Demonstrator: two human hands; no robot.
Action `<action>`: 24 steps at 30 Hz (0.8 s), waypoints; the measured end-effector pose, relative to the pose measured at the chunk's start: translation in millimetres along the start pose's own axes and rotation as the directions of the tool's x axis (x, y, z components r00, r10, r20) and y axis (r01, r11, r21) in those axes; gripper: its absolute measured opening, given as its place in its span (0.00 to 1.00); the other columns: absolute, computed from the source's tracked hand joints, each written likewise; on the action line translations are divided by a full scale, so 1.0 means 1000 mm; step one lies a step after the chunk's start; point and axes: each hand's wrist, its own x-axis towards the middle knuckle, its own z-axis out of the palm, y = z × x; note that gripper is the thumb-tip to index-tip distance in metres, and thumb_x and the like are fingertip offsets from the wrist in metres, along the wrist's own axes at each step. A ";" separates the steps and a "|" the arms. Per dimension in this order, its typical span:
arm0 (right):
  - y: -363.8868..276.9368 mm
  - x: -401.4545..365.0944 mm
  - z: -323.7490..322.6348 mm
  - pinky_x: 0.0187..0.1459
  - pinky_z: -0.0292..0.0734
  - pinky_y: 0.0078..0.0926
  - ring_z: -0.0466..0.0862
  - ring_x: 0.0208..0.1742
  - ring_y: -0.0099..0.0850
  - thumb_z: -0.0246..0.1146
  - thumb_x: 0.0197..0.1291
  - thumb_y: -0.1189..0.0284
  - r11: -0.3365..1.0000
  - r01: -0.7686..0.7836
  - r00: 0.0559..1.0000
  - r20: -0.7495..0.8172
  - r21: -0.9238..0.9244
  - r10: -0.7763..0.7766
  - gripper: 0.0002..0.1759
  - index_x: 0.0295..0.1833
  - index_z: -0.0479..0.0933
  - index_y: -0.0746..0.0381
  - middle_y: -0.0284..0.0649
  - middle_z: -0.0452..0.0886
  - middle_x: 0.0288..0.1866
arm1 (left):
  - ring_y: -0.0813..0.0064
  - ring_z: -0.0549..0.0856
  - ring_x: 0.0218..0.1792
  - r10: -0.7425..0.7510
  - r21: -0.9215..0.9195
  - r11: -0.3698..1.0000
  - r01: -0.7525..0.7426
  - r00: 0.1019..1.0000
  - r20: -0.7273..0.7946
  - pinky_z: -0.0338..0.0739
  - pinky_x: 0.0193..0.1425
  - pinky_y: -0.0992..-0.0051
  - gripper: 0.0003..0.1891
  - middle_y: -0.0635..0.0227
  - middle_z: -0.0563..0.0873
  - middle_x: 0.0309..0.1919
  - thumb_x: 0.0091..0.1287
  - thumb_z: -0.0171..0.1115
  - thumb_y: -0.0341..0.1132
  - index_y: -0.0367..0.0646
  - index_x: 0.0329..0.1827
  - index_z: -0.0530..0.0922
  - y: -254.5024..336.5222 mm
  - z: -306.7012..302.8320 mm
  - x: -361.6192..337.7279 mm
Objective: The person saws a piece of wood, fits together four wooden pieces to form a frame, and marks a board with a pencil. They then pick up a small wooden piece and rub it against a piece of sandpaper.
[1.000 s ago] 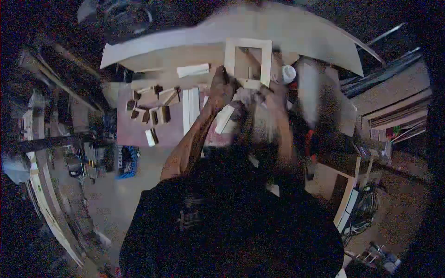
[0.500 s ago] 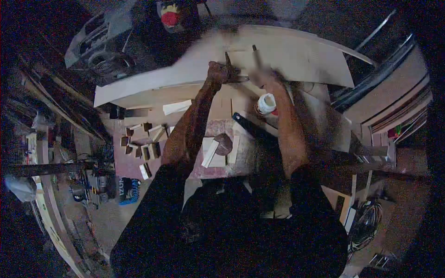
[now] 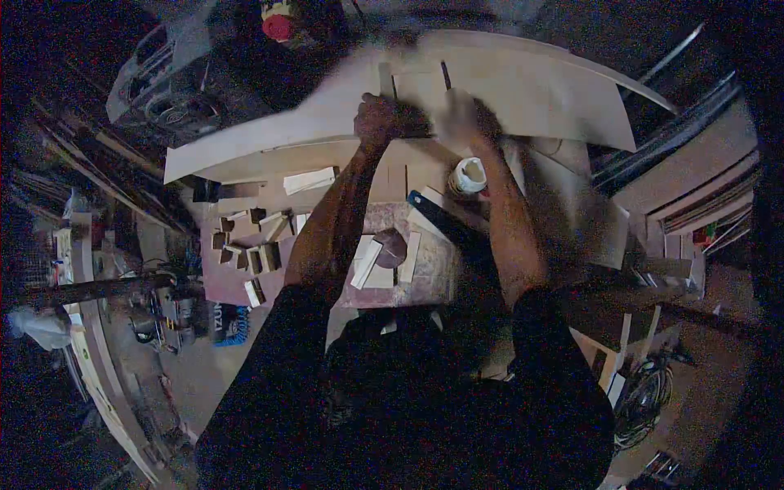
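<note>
a pale strip (image 3: 385, 77) is raised at the left hand (image 3: 375, 121), above the big pale board (image 3: 539, 86).
the left fingers are curled and seem closed on this strip; the right hand (image 3: 472, 122) is near it but blurred, so its opening and what it may hold cannot be told. whether the strip is already joined to another part is hidden. nearer to the person, a white tub (image 3: 469, 175) stands beside the right forearm, and a dark tool (image 3: 433, 214) lies near. on the reddish table (image 3: 220, 282), the small wood blocks (image 3: 269, 258) lie in a loose group, with no finished joint visible.
</note>
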 end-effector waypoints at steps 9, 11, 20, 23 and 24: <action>-0.008 -0.014 -0.002 0.47 0.76 0.43 0.81 0.45 0.47 0.67 0.49 0.56 0.976 0.044 0.986 -0.149 -0.214 -0.077 0.24 0.46 0.77 0.62 0.51 0.81 0.45 | 0.55 0.84 0.39 0.062 0.062 0.996 -0.061 0.998 -0.008 0.80 0.41 0.61 0.32 0.52 0.81 0.36 0.47 0.67 0.58 0.38 0.43 0.72 -0.004 -0.008 -0.010; -0.011 -0.021 -0.004 0.48 0.76 0.43 0.81 0.45 0.47 0.64 0.50 0.56 0.969 0.063 0.977 -0.184 -0.239 -0.109 0.23 0.46 0.78 0.62 0.51 0.81 0.45 | 0.56 0.83 0.39 0.081 0.071 0.994 -0.081 0.997 -0.004 0.79 0.43 0.60 0.30 0.53 0.82 0.37 0.48 0.67 0.57 0.39 0.43 0.74 -0.003 -0.011 -0.011; -0.007 -0.014 -0.001 0.46 0.76 0.43 0.82 0.42 0.47 0.55 0.55 0.59 0.904 0.117 0.977 -0.114 -0.410 -0.178 0.18 0.40 0.80 0.62 0.50 0.82 0.40 | 0.57 0.81 0.31 0.425 0.036 0.904 -0.427 0.881 -0.208 0.77 0.37 0.62 0.14 0.61 0.83 0.32 0.48 0.65 0.47 0.48 0.31 0.83 -0.022 0.004 -0.009; -0.003 -0.014 0.004 0.46 0.76 0.43 0.82 0.41 0.47 0.55 0.54 0.59 0.908 0.145 0.962 -0.157 -0.394 -0.222 0.18 0.39 0.80 0.61 0.49 0.82 0.39 | 0.57 0.80 0.27 0.359 0.095 0.933 -0.346 0.904 -0.232 0.75 0.34 0.63 0.11 0.63 0.83 0.24 0.47 0.65 0.45 0.49 0.25 0.83 -0.009 0.008 -0.014; -0.009 -0.018 0.001 0.46 0.76 0.43 0.82 0.41 0.47 0.55 0.54 0.59 0.916 0.125 0.971 -0.141 -0.381 -0.191 0.18 0.39 0.80 0.61 0.49 0.82 0.38 | 0.58 0.80 0.26 0.325 0.112 0.945 -0.308 0.926 -0.191 0.75 0.34 0.64 0.11 0.64 0.82 0.22 0.47 0.65 0.46 0.49 0.23 0.83 0.001 -0.001 -0.019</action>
